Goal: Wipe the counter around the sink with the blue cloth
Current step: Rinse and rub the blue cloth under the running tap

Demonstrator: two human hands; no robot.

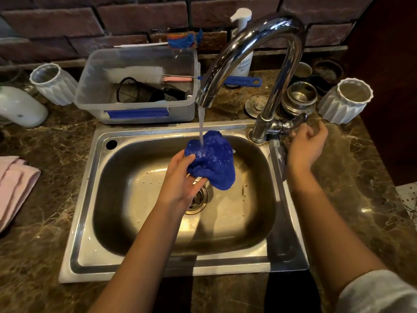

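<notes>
My left hand [184, 179] grips the crumpled blue cloth [214, 161] over the steel sink [90, 199], right under the running water from the chrome faucet [259, 41]. The stream lands on the cloth's top. My right hand [304, 145] sits at the faucet's side handle [295, 122], fingers loosely curled just below and beside it; whether they touch the handle I cannot tell. Brown marble counter [361, 199] surrounds the sink.
Behind the sink stands a clear plastic bin [135, 109] with brushes and a mesh cup. White ribbed cups [345, 100] [54, 84] flank it. Metal strainers [300, 98], a soap pump bottle [242, 41] and a pink folded cloth [15, 184] lie around.
</notes>
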